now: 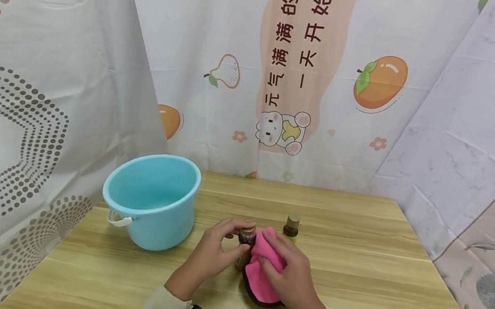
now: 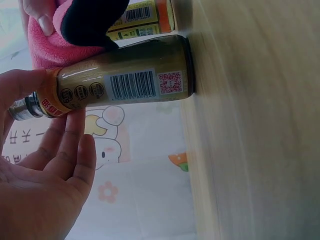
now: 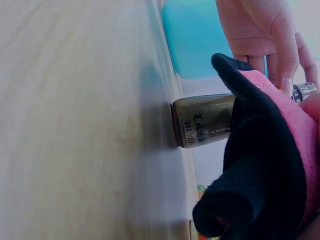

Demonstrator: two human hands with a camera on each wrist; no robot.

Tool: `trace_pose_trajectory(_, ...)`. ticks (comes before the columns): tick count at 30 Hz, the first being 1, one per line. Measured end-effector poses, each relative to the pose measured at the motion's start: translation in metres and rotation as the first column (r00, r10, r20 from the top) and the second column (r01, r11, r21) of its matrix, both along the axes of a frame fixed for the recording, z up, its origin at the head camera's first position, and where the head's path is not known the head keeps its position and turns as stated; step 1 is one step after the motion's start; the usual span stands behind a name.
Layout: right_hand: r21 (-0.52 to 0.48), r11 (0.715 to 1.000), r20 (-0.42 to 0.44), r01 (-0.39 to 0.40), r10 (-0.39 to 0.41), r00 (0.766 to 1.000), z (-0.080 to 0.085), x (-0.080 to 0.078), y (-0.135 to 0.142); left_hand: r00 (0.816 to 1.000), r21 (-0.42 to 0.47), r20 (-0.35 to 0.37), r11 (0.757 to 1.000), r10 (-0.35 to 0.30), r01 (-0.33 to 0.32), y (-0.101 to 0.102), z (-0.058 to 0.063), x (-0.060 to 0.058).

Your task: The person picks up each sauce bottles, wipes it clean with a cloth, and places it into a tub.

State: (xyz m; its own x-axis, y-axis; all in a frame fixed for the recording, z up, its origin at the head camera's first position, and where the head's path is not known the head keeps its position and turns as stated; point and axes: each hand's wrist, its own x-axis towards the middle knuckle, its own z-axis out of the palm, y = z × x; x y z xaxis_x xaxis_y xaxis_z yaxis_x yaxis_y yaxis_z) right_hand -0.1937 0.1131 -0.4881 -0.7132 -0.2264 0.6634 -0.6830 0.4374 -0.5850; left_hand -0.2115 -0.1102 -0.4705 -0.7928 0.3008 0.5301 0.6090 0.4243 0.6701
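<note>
A small dark glass bottle [image 1: 241, 258] with a metallic cap is at the middle of the table. My left hand [image 1: 212, 249] grips it around the neck with thumb and fingers. Its barcode label [image 2: 133, 84] shows in the left wrist view, but whether the base touches the tabletop cannot be told. In my right hand [image 1: 290, 276] is a pink cloth [image 1: 260, 282] with a black underside [image 3: 260, 170], held against the bottle's side. A second bottle [image 1: 291, 230], yellow-labelled, stands just behind the cloth and is partly hidden by it.
A light blue bucket [image 1: 163, 227] with a white-gripped handle stands at the left of the wooden table [image 1: 378, 283]. Printed curtains [image 1: 212, 132] hang behind the table and along both sides.
</note>
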Motion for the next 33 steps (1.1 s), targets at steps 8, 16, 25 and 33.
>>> trace_pose_trajectory(8, 0.059, 0.998, 0.072, 0.009, -0.013, 0.997, -0.0002, -0.0003, 0.0024, 0.996, 0.019, 0.085, 1.000, -0.005, 0.003, 0.0000, 0.0013, 0.0017)
trace_pose_trajectory(16, 0.109, 0.994, 0.134, 0.018, -0.033, 0.990, -0.0015, -0.0002, 0.0042, 0.995, 0.021, 0.096, 1.000, 0.007, -0.009, 0.0005, 0.0008, 0.0014)
trace_pose_trajectory(25, 0.134, 0.991, 0.187, 0.021, -0.046, 0.981, -0.0024, 0.0004, 0.0039, 0.997, 0.009, 0.071, 0.999, 0.029, -0.030, 0.0010, 0.0005, 0.0026)
trace_pose_trajectory(33, 0.187, 0.982, 0.261, 0.014, -0.063, 0.963, -0.0066, -0.0011, 0.0034, 0.994, 0.026, 0.106, 0.999, 0.029, -0.032, 0.0006, 0.0015, 0.0022)
